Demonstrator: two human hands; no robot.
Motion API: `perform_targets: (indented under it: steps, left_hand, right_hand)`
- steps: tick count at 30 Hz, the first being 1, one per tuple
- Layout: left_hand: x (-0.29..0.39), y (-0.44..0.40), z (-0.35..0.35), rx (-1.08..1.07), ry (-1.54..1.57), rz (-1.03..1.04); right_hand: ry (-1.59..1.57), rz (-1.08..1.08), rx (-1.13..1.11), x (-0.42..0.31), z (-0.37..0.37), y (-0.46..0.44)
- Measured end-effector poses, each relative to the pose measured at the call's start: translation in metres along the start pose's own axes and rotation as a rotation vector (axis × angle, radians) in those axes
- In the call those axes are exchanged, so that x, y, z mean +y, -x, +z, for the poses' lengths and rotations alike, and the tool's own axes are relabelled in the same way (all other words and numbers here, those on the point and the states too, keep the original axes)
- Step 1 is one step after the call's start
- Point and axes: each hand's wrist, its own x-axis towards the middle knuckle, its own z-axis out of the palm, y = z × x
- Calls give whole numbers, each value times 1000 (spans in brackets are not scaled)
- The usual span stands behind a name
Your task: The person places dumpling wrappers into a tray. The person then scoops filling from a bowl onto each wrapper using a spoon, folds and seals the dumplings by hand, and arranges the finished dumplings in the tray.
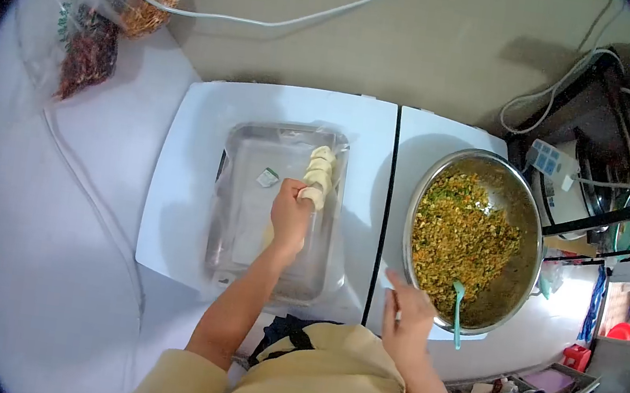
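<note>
My left hand [290, 217] reaches over a metal tray [227, 209] lined with clear plastic. Its fingers are closed on a pale dumpling [312, 196], at the near end of a short row of dumplings [321, 164] along the tray's right side. A small green-and-white label [267, 177] shows in the tray. My right hand [408, 320], slightly blurred, is beside the lower left rim of a large steel bowl [514, 282]. Its fingers are apart and I see nothing in them. Chopped yellow-green filling [461, 232] lies in the bowl, with a teal spoon [458, 311] leaning on the rim.
Tray and bowl rest on a white two-part surface [182, 179] with a dark gap between the parts. Plastic bags of dried food [89, 48] lie at the upper left. A white cable [274, 25] crosses the wall. A dark rack [615, 156] stands right.
</note>
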Motion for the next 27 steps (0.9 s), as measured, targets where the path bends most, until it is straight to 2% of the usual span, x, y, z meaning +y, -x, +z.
perform_targets:
  steps: [1, 3, 5, 9, 11, 12, 16, 17, 19, 21, 24, 27]
  left_hand:
    - [-7, -7, 3, -2, -3, 0]
    - [-30, -22, 9, 31, -335, 256]
    - [-32, -24, 12, 30, -361, 237]
    - [-35, -26, 15, 56, -378, 207]
    - [-31, -26, 13, 52, -382, 184]
    - [-30, -26, 12, 50, -382, 159]
    - [-9, -22, -15, 35, -378, 48]
    - [-11, -27, -28, -44, -369, 55]
    - [-18, -33, -53, -125, -367, 62]
    - [-28, -35, -72, -234, -426, 140]
    - [-15, -25, -84, -337, -579, 97]
    - [-20, -15, -89, -396, -534, 135]
  right_hand:
    - [5, 56, 33, 6, -6, 5]
    - [7, 119, 65, 13, -19, 12]
    - [19, 238, 134, 18, -34, 17]
    - [80, 299, 176, 32, -50, 32]
    - [25, 370, 302, 41, -50, 40]
    - [-39, 493, 267, 45, -53, 48]
    - [-63, 547, 311, 53, -69, 63]
    - [-69, 552, 310, 60, -73, 70]
    - [-296, 661, 480, 72, -78, 80]
    - [-300, 656, 470, 81, -87, 85]
    - [-197, 702, 472, 97, -91, 99]
    - [-233, 685, 450, 97, -90, 101]
